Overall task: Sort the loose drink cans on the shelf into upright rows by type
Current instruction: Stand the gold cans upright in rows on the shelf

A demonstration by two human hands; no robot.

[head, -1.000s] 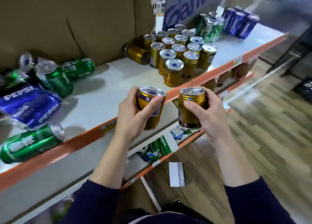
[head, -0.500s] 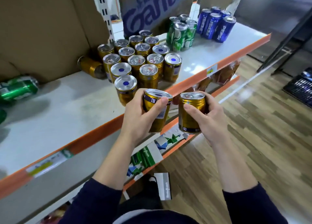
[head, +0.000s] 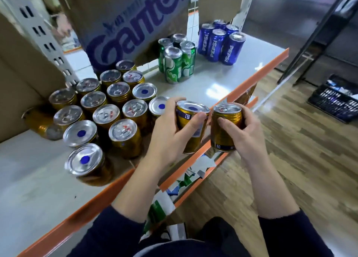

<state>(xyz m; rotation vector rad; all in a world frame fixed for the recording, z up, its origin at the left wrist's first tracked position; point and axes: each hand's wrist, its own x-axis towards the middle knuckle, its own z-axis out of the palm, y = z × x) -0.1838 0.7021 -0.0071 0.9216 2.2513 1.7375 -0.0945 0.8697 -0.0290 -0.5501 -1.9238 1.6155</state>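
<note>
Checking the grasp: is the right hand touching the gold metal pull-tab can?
Touching. Head view: the right hand curls thumb and fingers round the gold metal pull-tab can.

Glossy gold metal cans, smooth white shelf, wood-grain floor.

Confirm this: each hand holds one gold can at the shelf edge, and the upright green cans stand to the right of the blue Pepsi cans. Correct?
Not quite. The head view shows the green cans to the left of the blue Pepsi cans. The rest holds: the left hand grips one gold can, the right hand a second gold can, at the shelf edge.
</note>
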